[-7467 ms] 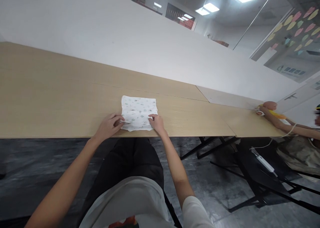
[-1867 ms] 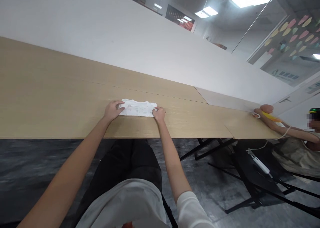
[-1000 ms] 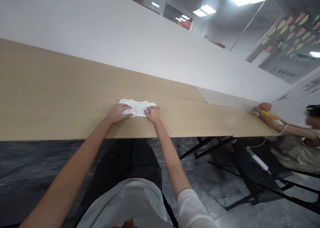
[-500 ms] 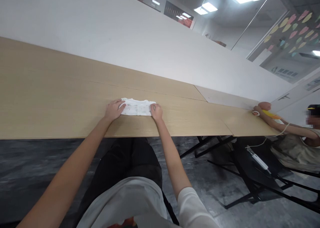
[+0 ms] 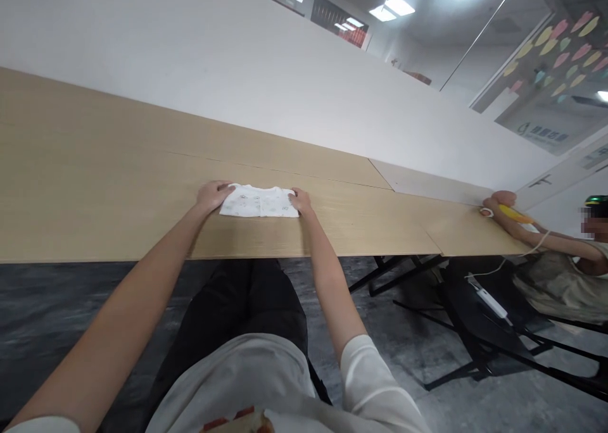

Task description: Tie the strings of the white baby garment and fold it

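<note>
Your left hand and right hand pinching the ends of a folded white patterned cloth, long pale wooden counter, white wall behind, dark grey floor.

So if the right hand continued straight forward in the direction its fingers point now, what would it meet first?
The right hand already touches the right end of the folded cloth. Its fingers seem to point forward and slightly left, so it would probably push into that cloth first; beyond lies bare table, then the white partition.

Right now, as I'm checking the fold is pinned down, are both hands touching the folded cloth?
Touching. The head view shows the left hand on the folded cloth's left end and the right hand against its right end.
</note>
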Demonstrator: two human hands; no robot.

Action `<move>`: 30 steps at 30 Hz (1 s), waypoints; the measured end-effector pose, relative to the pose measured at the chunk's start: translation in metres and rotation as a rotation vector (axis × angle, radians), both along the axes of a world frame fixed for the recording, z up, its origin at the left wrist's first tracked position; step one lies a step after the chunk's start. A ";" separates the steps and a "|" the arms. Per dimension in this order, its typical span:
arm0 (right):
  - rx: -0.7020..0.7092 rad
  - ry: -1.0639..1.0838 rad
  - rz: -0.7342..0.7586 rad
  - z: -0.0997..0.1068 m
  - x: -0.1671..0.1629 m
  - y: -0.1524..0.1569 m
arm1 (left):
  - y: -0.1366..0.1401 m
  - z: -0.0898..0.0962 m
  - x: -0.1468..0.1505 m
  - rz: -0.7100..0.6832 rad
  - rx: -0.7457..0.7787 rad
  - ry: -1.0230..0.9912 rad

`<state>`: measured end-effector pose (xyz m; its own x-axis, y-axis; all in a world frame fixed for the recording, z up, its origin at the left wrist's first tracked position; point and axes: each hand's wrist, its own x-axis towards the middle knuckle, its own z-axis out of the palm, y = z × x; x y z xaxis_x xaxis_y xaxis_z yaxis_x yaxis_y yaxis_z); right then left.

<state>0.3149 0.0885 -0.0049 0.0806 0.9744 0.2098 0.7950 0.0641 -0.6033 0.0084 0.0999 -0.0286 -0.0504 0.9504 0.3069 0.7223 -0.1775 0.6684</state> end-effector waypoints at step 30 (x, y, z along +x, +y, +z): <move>0.120 -0.013 0.256 0.158 0.050 -0.039 | -0.042 0.144 -0.017 -0.117 0.178 0.280</move>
